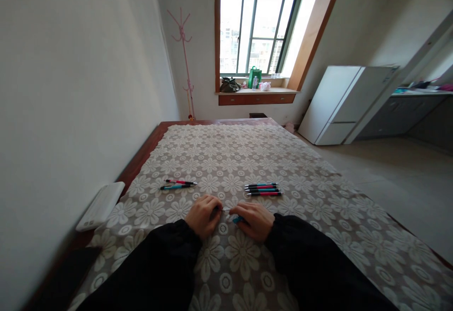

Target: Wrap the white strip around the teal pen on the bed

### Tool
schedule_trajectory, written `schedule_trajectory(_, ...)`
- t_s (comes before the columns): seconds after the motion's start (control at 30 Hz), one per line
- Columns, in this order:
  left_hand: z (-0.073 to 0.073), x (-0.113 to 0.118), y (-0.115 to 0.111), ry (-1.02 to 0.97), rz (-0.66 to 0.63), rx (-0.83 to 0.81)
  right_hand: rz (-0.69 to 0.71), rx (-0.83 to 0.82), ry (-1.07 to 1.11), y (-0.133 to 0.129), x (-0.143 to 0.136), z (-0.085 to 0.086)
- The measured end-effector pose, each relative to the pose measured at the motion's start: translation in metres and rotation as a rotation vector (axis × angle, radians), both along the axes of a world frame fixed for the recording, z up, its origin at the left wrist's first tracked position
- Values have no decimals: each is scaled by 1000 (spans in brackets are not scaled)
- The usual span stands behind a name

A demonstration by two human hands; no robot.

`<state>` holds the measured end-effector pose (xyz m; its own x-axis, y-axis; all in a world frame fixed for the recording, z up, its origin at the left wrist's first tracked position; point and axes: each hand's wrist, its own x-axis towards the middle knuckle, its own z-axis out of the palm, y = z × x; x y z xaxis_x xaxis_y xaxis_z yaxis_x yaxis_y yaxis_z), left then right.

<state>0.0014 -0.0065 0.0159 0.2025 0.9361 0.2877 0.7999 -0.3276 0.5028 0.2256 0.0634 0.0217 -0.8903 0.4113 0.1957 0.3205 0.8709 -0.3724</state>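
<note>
My left hand (205, 215) and my right hand (254, 219) are close together over the flowered tablecloth (242, 253). The fingers of the right are closed round a teal pen (238, 219), mostly covered by the hand. A thin pale piece (226, 209) shows in the gap between the fingertips. The left fingers are pinched at its other end; what exactly they grip is too small to tell. Ahead on the left lie a red and black pen (180, 182) and a teal and black pen (176, 187). Several similar pens (264, 189) lie side by side ahead on the right.
A white box-like object (100, 207) rests at the table's left edge by the wall, with a dark flat object (67, 273) nearer me. Beyond the table are a pink coat stand (186, 61), a window sill (255, 91) with bags, and a white refrigerator (345, 103).
</note>
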Motion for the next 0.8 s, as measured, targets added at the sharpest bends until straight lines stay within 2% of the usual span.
schedule_trajectory(0.17, 0, 0, 0, -6, 1, 8, 46, 27, 44, -3, 1, 4)
schedule_trajectory(0.37, 1, -1, 0, -4, -1, -2, 119, -31, 62, -6, -1, 4)
schedule_trajectory(0.8, 3, 0, -1, 5, -9, -1, 109, 0, 65, -4, 0, 1)
